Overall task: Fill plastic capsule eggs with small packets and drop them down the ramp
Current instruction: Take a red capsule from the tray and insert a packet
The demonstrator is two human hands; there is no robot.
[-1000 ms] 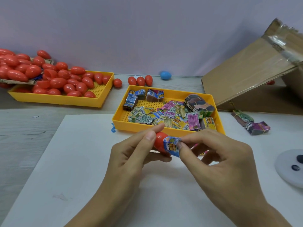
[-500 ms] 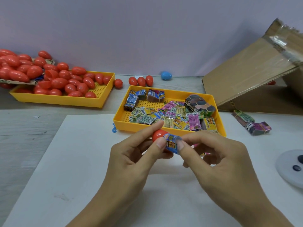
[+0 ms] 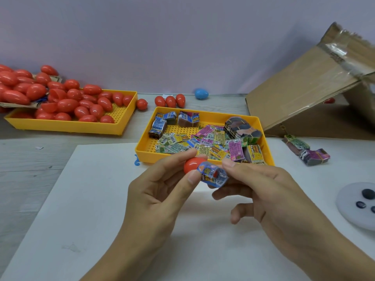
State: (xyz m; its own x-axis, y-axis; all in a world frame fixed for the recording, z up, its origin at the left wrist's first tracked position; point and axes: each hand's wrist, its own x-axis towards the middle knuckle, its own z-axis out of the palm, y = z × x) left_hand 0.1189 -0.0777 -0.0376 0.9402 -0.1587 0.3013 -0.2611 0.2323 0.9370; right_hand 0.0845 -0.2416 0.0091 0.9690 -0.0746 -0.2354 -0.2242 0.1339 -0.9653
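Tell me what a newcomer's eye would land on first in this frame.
At centre, the left hand grips a red capsule egg while the right hand pinches a rolled blue packet at its opening. Behind them sits a yellow tray of colourful packets; a second yellow tray, far left, is heaped with red eggs.

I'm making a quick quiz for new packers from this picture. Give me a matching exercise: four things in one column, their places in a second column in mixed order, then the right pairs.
Things:
1. red egg half
2. blue packet
3. blue egg
4. cardboard ramp

Places:
A. alone on the table by the back wall
B. pinched in the left hand
C. leaning at the far right
D. rolled up in the right hand, at the egg's mouth

Pairs: 1-B, 2-D, 3-A, 4-C
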